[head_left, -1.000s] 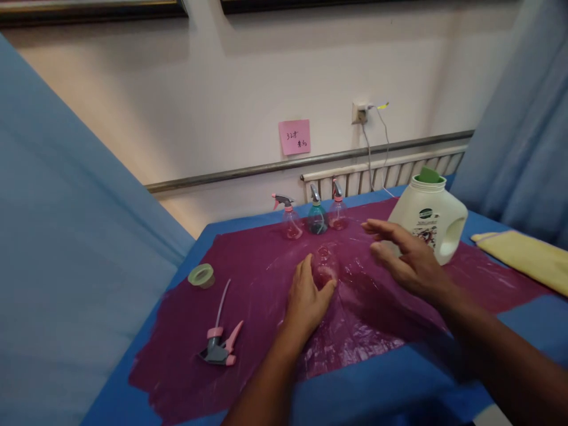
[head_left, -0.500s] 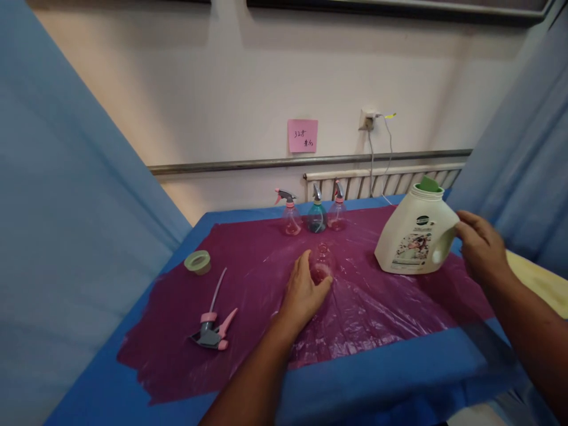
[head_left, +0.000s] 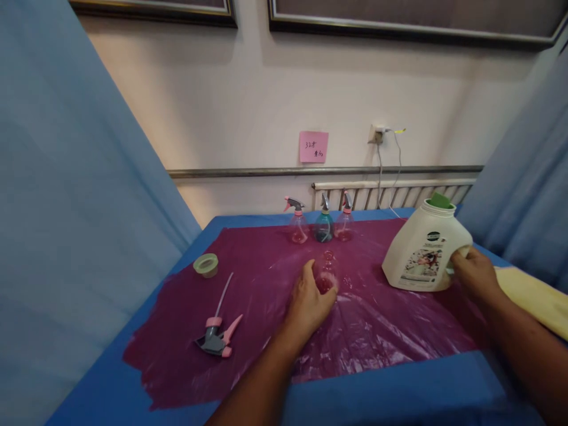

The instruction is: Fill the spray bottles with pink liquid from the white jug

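Observation:
My left hand [head_left: 310, 299] is closed around the side of a clear pink spray bottle [head_left: 329, 266], which stands upright with its neck uncovered. My right hand [head_left: 474, 272] grips the handle of a cream-white detergent jug [head_left: 399, 251] with a green spout at its uncapped mouth; some fingers are hidden inside the handle. On the left lies a grey-and-pink trigger spray head [head_left: 215, 340] with its thin tube pointing away. Beyond it sits a pale green cap [head_left: 206, 265].
Three spray bottles with trigger heads stand at the back: a pink one [head_left: 299, 229], a teal one [head_left: 323, 228] and another pink one [head_left: 344, 226]. A purple plastic sheet [head_left: 252, 296] covers the blue tabletop [head_left: 355, 396]. Yellow cloth [head_left: 532, 296] lies at right; blue curtains [head_left: 110, 177] flank the table.
My right hand has moved from the jug's side onto its handle, fingers now through the opening. My left hand stays on the pink bottle. The view has shifted slightly upward.

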The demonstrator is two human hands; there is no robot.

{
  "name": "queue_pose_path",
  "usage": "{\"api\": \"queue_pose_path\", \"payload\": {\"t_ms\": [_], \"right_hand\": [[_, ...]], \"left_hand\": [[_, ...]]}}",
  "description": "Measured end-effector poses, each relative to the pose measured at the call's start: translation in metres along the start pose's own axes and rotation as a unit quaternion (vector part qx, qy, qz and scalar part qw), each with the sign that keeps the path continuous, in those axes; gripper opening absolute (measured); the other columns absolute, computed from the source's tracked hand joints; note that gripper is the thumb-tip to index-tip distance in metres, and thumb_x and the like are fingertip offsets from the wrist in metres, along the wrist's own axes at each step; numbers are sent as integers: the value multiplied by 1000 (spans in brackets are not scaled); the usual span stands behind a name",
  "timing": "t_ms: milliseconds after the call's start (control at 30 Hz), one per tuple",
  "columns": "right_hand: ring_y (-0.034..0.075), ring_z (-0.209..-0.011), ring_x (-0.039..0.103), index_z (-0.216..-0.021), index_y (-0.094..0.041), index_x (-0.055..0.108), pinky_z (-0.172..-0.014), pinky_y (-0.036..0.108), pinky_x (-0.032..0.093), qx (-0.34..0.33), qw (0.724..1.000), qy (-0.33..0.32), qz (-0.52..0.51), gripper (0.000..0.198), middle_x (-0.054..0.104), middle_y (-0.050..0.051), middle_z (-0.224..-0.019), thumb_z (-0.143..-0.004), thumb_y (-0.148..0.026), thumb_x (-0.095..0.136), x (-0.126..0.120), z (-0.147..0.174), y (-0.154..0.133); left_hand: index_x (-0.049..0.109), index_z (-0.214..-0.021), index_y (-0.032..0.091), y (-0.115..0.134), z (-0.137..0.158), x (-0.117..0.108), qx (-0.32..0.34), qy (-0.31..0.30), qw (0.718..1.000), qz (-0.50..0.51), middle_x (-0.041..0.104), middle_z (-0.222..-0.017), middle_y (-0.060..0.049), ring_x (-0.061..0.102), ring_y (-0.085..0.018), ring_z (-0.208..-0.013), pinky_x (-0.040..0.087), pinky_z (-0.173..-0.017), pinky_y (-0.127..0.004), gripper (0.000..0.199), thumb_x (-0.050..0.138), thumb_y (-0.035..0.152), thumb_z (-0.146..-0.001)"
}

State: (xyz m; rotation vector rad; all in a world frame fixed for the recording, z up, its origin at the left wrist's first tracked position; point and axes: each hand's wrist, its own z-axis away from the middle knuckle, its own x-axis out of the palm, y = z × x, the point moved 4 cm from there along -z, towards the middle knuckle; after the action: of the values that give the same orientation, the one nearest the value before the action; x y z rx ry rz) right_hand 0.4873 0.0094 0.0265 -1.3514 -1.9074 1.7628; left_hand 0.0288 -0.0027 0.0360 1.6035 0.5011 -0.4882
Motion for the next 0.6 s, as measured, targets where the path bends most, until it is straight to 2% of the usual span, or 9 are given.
{"api": "queue_pose_path", "payload": {"t_ms": [133,300,500,600], "right_hand": [[31,-75,66,-82,-17,73,-63,40,47,37,999,11,28,37,74,14,-78,-72,-51,60,8,-2,-1],[32,-74,66,-77,-22,67,-61,42,47,45,997,40,44,25,70,13,-74,-70,-42,54,14,2,-9],[41,-82,72,-70,-30,66,-65,48,53,20,998,16,52,13,72,11,-74,-68,-42,61,2,6,-28],[44,-85,73,-68,-32,66,-67,51,53,-2,998,9,57,13,72,11,-74,-68,-44,61,-7,2,-44]], "left_hand": [[44,-169,16,-1,0,-4,0,15,1000,16,56,-172,-22,56,-38,-159,42,-133,-47,92,80,40,-88],[44,-169,17,-2,1,-6,-16,12,1000,19,56,-172,-21,55,-36,-160,40,-134,-43,91,77,39,-87],[45,-168,17,-3,2,-7,-9,12,1000,10,57,-171,-21,55,-38,-159,41,-134,-47,89,74,39,-87],[45,-169,18,-5,3,-7,6,14,1000,14,57,-171,-20,55,-37,-158,41,-134,-47,89,73,39,-87]]}}
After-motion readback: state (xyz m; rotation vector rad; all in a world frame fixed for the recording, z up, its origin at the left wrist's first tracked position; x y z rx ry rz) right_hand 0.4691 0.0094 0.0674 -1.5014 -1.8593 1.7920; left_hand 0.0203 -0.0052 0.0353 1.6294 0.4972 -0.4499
